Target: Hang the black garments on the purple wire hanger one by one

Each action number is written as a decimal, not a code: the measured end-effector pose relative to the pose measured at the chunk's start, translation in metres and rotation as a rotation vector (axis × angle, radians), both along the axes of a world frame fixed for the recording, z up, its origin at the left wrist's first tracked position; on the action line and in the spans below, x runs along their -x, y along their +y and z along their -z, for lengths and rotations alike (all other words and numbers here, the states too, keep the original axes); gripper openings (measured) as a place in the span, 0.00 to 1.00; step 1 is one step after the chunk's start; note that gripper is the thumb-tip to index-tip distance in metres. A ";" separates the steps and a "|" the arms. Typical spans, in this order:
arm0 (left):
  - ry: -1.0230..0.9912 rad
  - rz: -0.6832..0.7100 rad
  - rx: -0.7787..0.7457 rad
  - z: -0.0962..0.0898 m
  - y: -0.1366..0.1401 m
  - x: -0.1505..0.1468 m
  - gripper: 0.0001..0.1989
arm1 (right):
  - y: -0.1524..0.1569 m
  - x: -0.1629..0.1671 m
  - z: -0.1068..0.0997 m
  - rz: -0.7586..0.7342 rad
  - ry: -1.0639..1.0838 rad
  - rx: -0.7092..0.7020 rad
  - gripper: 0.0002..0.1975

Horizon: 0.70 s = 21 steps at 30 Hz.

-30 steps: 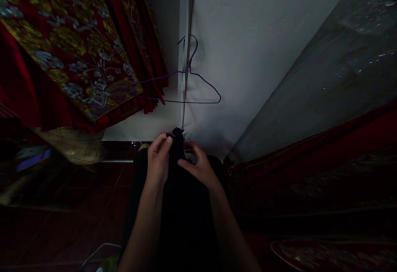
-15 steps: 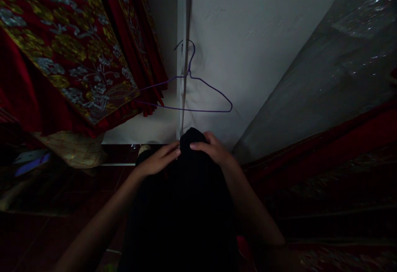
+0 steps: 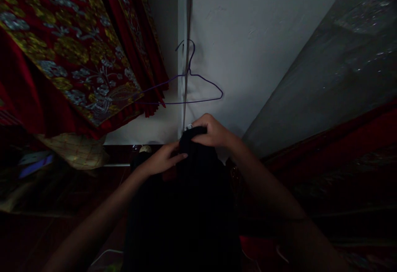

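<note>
The black cloth (image 3: pixel 198 164) lies below the purple hanger (image 3: pixel 189 70), under both my hands. Embroidered red cloth (image 3: pixel 68 48) hangs left, behind the hanger's left end. Beneath the hanger, my right hand (image 3: pixel 214 132) grips the black cloth's top edge; my left hand (image 3: pixel 163 158) touches it, hold unclear.

Dk red tiled flr (image 3: pixel 108 181), L side, w/ thin wht cord (image 3: pixel 108 250) on it nr btm.
</note>
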<state>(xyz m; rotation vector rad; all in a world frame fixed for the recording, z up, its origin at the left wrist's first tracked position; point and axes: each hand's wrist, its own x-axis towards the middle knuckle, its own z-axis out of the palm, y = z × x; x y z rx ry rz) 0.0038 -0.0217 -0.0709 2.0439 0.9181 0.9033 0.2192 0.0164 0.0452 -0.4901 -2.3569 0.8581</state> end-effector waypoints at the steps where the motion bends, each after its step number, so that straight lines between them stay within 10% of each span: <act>1: 0.050 0.003 0.015 0.003 0.001 0.001 0.15 | 0.006 -0.003 0.001 0.083 0.039 -0.069 0.11; 6: 0.030 -0.182 0.001 -0.001 -0.003 0.013 0.14 | 0.061 -0.013 0.023 0.559 0.453 -0.138 0.17; 13: 0.088 -0.274 -0.097 -0.048 -0.018 0.020 0.18 | 0.113 0.013 0.087 0.624 0.327 0.263 0.29; 21: 0.623 -0.237 -0.084 -0.050 -0.004 0.073 0.17 | 0.094 -0.047 0.078 0.757 0.312 0.081 0.26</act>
